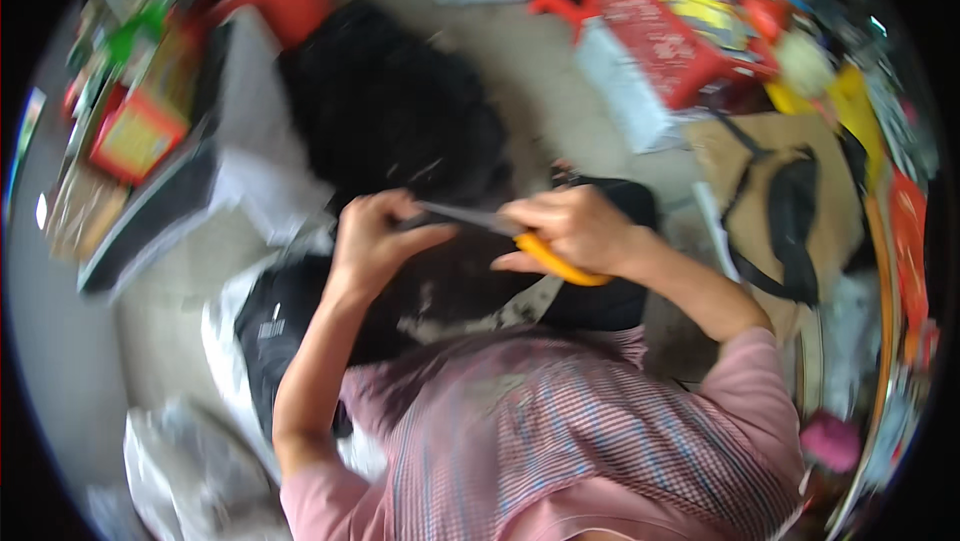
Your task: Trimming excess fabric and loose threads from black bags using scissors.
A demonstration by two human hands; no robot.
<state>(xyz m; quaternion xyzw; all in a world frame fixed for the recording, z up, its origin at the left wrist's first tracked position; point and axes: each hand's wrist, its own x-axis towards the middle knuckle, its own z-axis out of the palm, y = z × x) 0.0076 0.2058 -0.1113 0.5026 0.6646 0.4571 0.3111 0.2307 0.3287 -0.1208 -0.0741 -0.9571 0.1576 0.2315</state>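
My right hand (pixel 580 226) grips a pair of scissors with a yellow-orange handle (pixel 562 263). The metal blades (pixel 468 215) point left, towards my left hand (pixel 372 236). That hand is raised at the blade tip, its thumb stretched out apart from the curled fingers. I see nothing held between them, though motion blurs the fingertips and the dark background could hide a dark piece. Below both hands, dark cloth lies across my lap. Just beyond them a large heap of black material (pixel 390 101) covers the floor.
At the far right stands a red plastic stool (pixel 650 31) with things piled on it. A black strap-like piece (pixel 792 211) lies on brown cardboard (pixel 745 156) at the right. White plastic bags (pixel 195 471) sit at the lower left, boxes (pixel 140 136) at the far left.
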